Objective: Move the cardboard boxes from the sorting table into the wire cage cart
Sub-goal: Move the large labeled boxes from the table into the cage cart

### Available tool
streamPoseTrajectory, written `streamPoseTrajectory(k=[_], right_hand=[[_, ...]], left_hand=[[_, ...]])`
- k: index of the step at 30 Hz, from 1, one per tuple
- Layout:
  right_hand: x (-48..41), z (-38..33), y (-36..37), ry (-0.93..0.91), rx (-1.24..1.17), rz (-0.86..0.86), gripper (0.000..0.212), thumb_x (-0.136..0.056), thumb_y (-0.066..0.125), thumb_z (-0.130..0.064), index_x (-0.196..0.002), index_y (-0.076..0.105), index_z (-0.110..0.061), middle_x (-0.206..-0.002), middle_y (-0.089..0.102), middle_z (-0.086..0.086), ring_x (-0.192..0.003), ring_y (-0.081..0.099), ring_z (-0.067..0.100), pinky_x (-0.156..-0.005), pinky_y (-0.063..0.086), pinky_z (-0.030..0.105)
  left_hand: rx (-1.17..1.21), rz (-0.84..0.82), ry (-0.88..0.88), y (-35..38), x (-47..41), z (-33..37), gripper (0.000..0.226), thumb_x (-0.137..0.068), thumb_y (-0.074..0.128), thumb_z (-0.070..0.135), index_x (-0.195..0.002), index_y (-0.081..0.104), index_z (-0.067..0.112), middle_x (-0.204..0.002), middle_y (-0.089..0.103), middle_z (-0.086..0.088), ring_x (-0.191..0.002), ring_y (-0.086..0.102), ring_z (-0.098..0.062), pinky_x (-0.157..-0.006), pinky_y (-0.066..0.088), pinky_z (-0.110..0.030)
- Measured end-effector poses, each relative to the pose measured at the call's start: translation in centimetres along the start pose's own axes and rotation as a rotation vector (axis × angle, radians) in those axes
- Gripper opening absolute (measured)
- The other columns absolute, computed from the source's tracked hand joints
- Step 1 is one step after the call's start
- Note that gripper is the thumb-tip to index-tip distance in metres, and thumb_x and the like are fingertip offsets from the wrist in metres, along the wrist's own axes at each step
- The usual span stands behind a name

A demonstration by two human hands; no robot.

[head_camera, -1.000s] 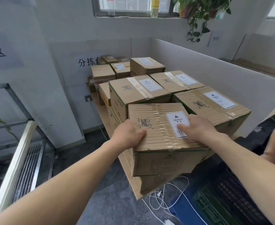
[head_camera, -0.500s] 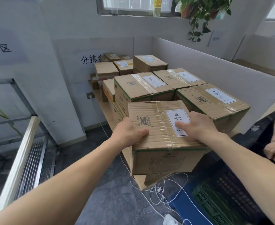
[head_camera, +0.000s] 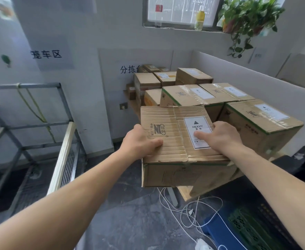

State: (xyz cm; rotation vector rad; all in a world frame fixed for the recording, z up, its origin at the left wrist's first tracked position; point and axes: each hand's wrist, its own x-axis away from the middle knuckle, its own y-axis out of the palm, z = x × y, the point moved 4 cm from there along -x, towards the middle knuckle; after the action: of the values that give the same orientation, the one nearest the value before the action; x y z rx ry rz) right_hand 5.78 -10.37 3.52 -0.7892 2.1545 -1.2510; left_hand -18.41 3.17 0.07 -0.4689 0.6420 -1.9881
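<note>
- The left hand (head_camera: 139,141) is gripping the left side of a cardboard box (head_camera: 169,141). The thumb is lying flat on the lid, and the other fingers are curling down round the edge, out of sight.
- The right hand (head_camera: 222,138) is holding the same box at its three o'clock side. The thumb is pressing across a white "HEAVY" label (head_camera: 196,127), and the fingers are bending over the right edge.
- The box is sitting in the middle of the view, its front face overhanging the near corner of the sorting table (head_camera: 184,193). Whether its base is touching the tabletop I cannot tell.
- More taped boxes (head_camera: 187,95) are standing on the table from twelve to two o'clock of the held one, with a neighbouring box (head_camera: 261,121) just beside it at two o'clock.
- The wire cage cart (head_camera: 40,124) is standing at nine o'clock, well apart from the held box, near the wall.
- White cables (head_camera: 190,212) are trailing over the floor at six o'clock.
- A blue crate (head_camera: 220,231) and a green crate (head_camera: 247,226) are lying at five o'clock.
</note>
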Motion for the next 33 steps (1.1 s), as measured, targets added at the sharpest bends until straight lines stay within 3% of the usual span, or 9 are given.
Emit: streamPoseTrajectory(k=[5,9,15,21,25,29,33], right_hand=[[1.6,-6.8,2.5,-0.025,-0.055,-0.067,0.054,-0.072,0.076,-0.067,-0.095,0.058,-0.021,-0.089,0.065,-0.008,-0.084,0.063,0.018,-0.072,0.051,0.037],[2.4,-12.8,4.8,-0.096,-0.122,-0.132,0.063,-0.071,0.079,-0.064,-0.109,0.057,-0.019,-0.104,0.064,-0.002,-0.096,0.061,0.021,-0.082,0.050,0.038],[2.5,-21.1,8.6,-0.241,-0.189,-0.188,0.070,-0.071,0.082,-0.060,-0.120,0.053,-0.020,-0.101,0.058,-0.006,-0.092,0.057,0.018,-0.075,0.043,0.035],[1.4,-28.7,13.4,-0.402,-0.253,-0.264,0.066,-0.072,0.083,-0.057,-0.117,0.049,-0.023,-0.104,0.058,-0.007,-0.094,0.058,0.017,-0.080,0.053,0.039],[-0.3,-33.6,16.8,-0.506,-0.330,-0.340,0.062,-0.073,0.084,-0.054,-0.114,0.052,-0.021,-0.102,0.059,-0.009,-0.090,0.057,0.013,-0.061,0.041,0.025],[-2.2,-38.8,19.9,-0.612,-0.372,-0.436,0.059,-0.072,0.085,-0.051,-0.114,0.059,-0.019,-0.103,0.067,-0.008,-0.090,0.062,0.013,-0.064,0.042,0.024],[-3.9,-43.6,22.5,-0.700,-0.383,-0.541,0.049,-0.071,0.086,-0.050,-0.105,0.064,-0.021,-0.095,0.067,-0.011,-0.081,0.059,0.005,-0.060,0.037,0.018]], left_hand=[[-0.022,0.110,-0.033,-6.3,2.0,-4.2,0.070,-0.066,0.080,0.056,-0.116,0.050,0.018,-0.112,0.064,0.003,-0.101,0.063,-0.019,-0.088,0.055,-0.037],[-0.041,0.199,-0.088,-11.4,3.3,-7.6,0.067,-0.066,0.083,0.056,-0.112,0.049,0.021,-0.108,0.061,0.005,-0.098,0.058,-0.017,-0.081,0.049,-0.032],[-0.003,0.335,-0.166,-17.8,4.9,-12.2,0.070,-0.065,0.086,0.053,-0.116,0.053,0.018,-0.111,0.064,0.003,-0.101,0.061,-0.019,-0.085,0.050,-0.033],[0.020,0.466,-0.259,-22.5,5.6,-16.4,0.069,-0.068,0.086,0.049,-0.118,0.053,0.016,-0.115,0.066,0.000,-0.105,0.063,-0.021,-0.095,0.052,-0.041],[0.008,0.554,-0.329,-25.4,4.8,-18.9,0.068,-0.070,0.085,0.052,-0.118,0.053,0.016,-0.113,0.066,0.001,-0.101,0.062,-0.019,-0.087,0.049,-0.033],[0.005,0.653,-0.408,-27.8,3.8,-21.0,0.068,-0.071,0.085,0.052,-0.120,0.053,0.015,-0.114,0.065,0.001,-0.103,0.062,-0.020,-0.089,0.051,-0.035],[0.007,0.760,-0.481,-29.9,3.0,-22.4,0.061,-0.070,0.085,0.051,-0.111,0.052,0.021,-0.099,0.062,0.010,-0.098,0.062,-0.016,-0.079,0.045,-0.029]])
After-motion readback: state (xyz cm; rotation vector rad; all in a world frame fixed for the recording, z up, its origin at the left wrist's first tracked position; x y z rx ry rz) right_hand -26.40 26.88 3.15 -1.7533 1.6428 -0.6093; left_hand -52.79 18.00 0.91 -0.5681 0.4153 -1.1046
